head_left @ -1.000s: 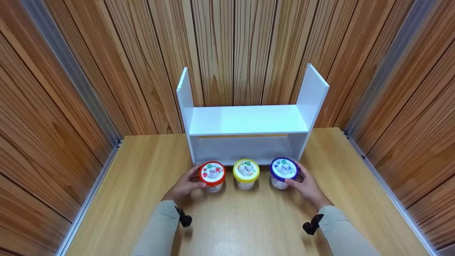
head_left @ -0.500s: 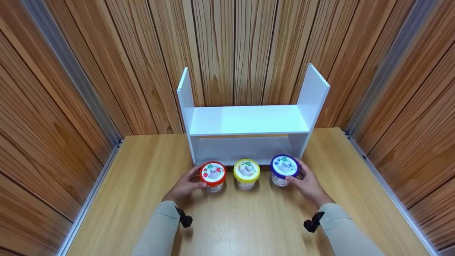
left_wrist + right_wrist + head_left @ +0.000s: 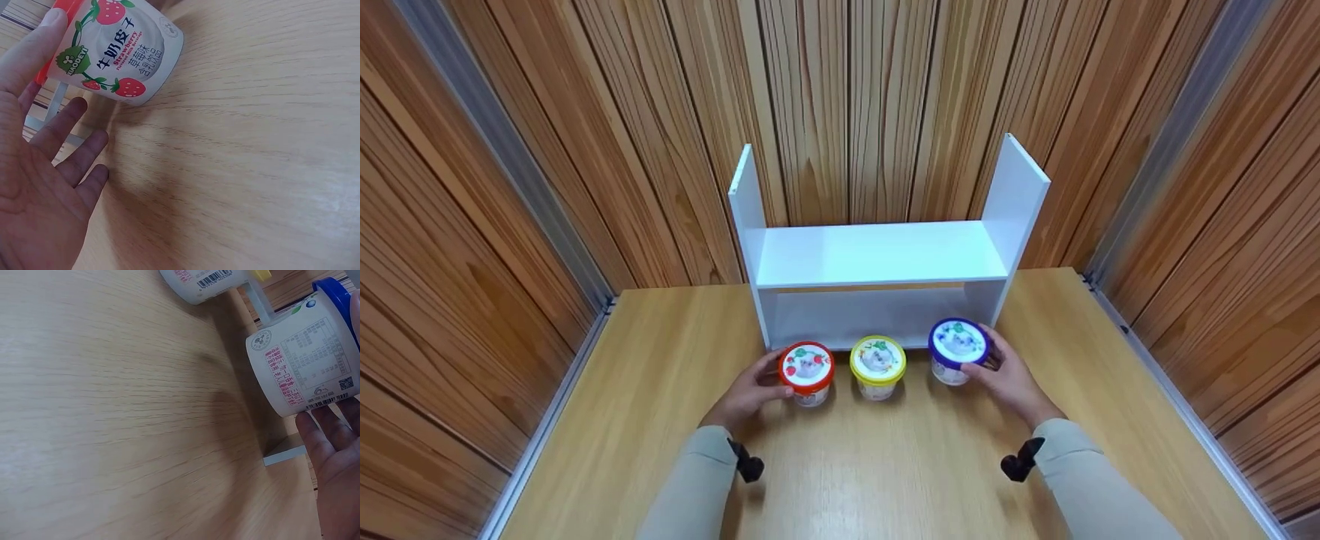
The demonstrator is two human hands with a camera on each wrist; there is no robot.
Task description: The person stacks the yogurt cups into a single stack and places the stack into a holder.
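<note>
Three lidded paper cups stand in a row in the head view. My left hand [image 3: 745, 395] holds the red-lidded cup [image 3: 808, 365] at its rim between thumb and forefinger; its other fingers spread loosely below. The left wrist view shows strawberries and "Strawberry" printed on this cup [image 3: 126, 53], which rests on the table. On the right, my right hand [image 3: 1017, 384] grips the blue-lidded cup [image 3: 958, 342] around its lid. That cup [image 3: 306, 354] appears raised off the table in the right wrist view. Untouched between them is the yellow-lidded cup [image 3: 877, 361].
A white two-level shelf [image 3: 881, 253] with tall side panels stands directly behind the cups. Wood-plank walls [image 3: 877, 112] enclose the back and sides of the wooden table [image 3: 877, 472]. Black wrist mounts [image 3: 748, 462] sit on both sleeves.
My right hand has lifted the blue-lidded cup slightly and moved it toward the shelf. The left hand, the red-lidded cup and the yellow-lidded cup stay in place.
</note>
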